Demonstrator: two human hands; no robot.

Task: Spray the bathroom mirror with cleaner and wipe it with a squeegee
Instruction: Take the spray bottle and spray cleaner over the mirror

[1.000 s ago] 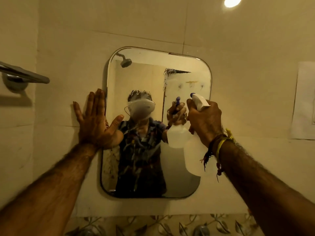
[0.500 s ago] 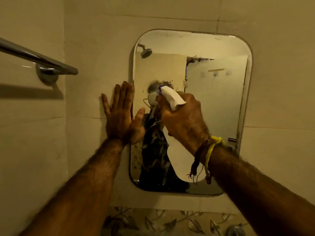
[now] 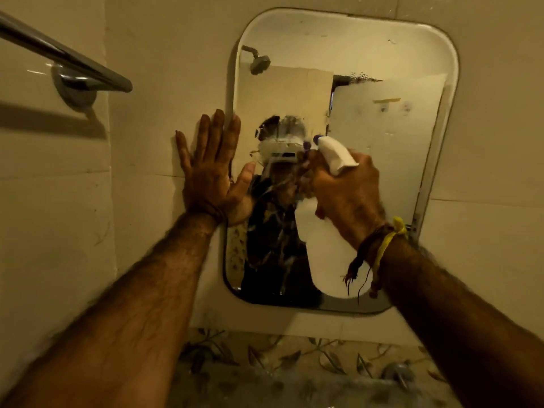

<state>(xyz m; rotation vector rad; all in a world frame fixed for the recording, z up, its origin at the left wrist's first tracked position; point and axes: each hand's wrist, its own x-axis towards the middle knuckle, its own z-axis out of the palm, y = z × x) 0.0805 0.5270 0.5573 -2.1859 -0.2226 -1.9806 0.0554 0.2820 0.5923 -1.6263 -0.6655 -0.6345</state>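
A rounded rectangular mirror (image 3: 382, 142) hangs on the tiled wall ahead. My right hand (image 3: 347, 195) grips a white spray bottle (image 3: 326, 254) by its trigger head, the nozzle close to the glass at mid-height. Wet streaks and droplets of cleaner run down the left-centre of the mirror. My left hand (image 3: 210, 172) lies flat and open against the wall at the mirror's left edge, thumb over the glass. No squeegee is in view.
A chrome towel rail (image 3: 64, 58) juts from the wall at the upper left. A band of leaf-patterned tiles (image 3: 294, 357) runs below the mirror, with a metal tap fitting (image 3: 397, 375) at the lower right.
The spray bottle has moved left across the mirror, from its right edge to the left-centre. Wet streaks have spread on the glass. My left hand has stayed pressed at the mirror's left edge.
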